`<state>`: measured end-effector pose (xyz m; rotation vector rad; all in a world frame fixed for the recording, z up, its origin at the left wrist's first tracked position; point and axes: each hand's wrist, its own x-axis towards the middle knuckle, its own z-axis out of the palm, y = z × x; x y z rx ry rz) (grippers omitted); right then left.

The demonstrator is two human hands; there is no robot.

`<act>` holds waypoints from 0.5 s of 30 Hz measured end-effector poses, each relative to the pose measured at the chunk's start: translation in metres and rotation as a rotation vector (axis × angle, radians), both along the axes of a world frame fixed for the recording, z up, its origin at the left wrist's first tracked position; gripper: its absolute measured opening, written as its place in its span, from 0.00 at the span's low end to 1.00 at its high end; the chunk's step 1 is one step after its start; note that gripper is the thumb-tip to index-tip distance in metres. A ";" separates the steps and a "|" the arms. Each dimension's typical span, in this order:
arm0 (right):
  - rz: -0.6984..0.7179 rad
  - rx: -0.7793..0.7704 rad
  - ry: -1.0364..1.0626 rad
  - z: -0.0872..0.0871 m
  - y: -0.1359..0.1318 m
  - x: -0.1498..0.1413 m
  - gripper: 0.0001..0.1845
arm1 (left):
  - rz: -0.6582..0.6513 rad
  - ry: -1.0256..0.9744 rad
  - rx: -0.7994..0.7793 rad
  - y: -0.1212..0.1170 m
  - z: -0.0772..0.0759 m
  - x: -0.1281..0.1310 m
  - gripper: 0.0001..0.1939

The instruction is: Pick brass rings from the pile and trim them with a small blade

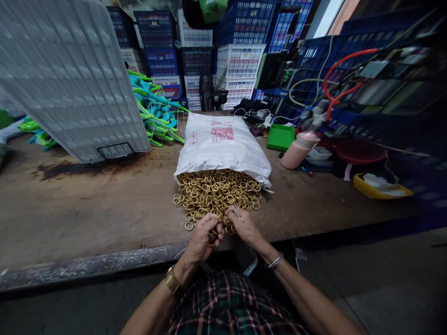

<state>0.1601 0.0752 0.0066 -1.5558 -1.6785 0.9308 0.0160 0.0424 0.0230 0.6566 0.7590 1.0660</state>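
Observation:
A heap of brass-coloured rings (216,191) spills from the open mouth of a white sack (221,142) printed with red marks, lying on a worn brown worktable (87,209). My left hand (204,237) is closed around a bunch of the rings at the near edge of the heap. My right hand (242,224) rests at the heap's front edge, its fingers pinching something small and pale that I cannot name. A gold watch sits on my left wrist and a metal bangle on my right.
A large white plastic crate (70,74) leans at the left. Green and blue plastic parts (157,109) lie behind it. A pink bottle (296,150), a green tray (280,137), a yellow tray (380,186) and hoses stand at the right. Blue and white crates (237,60) are stacked behind.

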 end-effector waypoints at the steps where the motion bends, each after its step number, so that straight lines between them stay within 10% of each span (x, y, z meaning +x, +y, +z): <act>1: 0.035 -0.047 0.101 -0.001 -0.001 -0.004 0.14 | 0.003 -0.025 -0.018 0.001 -0.001 0.000 0.14; 7: 0.173 -0.224 0.407 -0.005 -0.009 -0.017 0.16 | 0.025 -0.064 -0.164 0.003 -0.008 -0.002 0.17; 15: 0.012 -0.047 0.251 -0.003 -0.009 -0.018 0.10 | 0.097 0.094 -0.215 -0.003 -0.012 -0.003 0.17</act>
